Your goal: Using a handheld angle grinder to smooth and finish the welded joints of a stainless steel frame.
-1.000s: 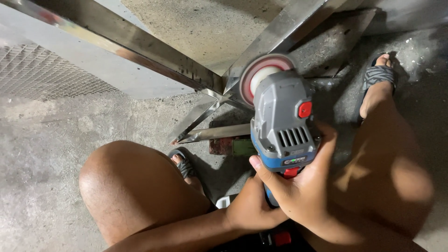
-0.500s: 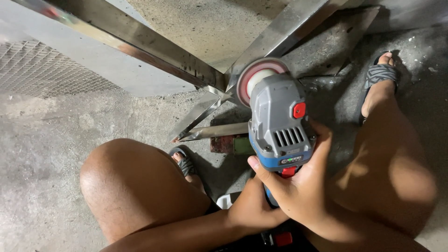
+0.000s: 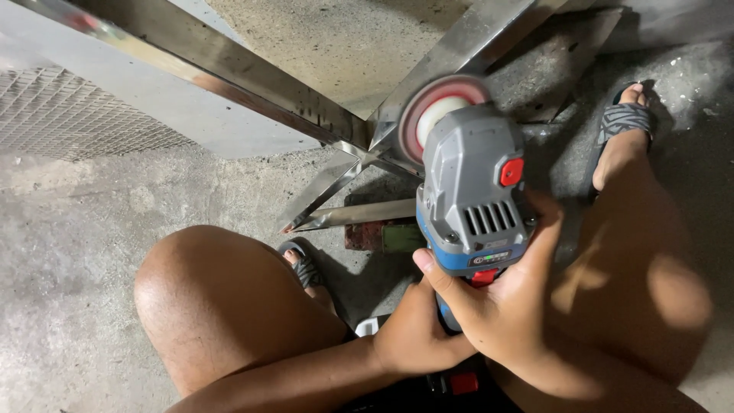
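Angle grinder (image 3: 474, 191), grey with a blue band and a red switch, sits between our knees, held over the concrete floor (image 3: 92, 252) with its red-rimmed disc (image 3: 436, 115) up at the joint where the shiny steel bars (image 3: 229, 69) meet. We judge the step in hand to be working that joint: the disc looks blurred, as if spinning, and it sits at or just beside the corner; whether it touches the metal we cannot tell.

Our right hand (image 3: 512, 313) is clamped around the rear of the grinder body, thumb up along its side. Our left hand (image 3: 417, 336) is closed on the lower part of the handle beneath it, fingers wrapped under.

The next move, as we judge it, calls for a steady two-handed hold and a light, even lean of the disc onto the seam, keeping it away from our sandalled feet (image 3: 623, 126) close by.

Counted: one grinder, one disc, two hands on it, two feet in sandals, and at least four steel bars converging at the joint. A mesh panel (image 3: 69, 115) lies to the left, and one small reddish block (image 3: 367, 237) lies under the nearest bar.
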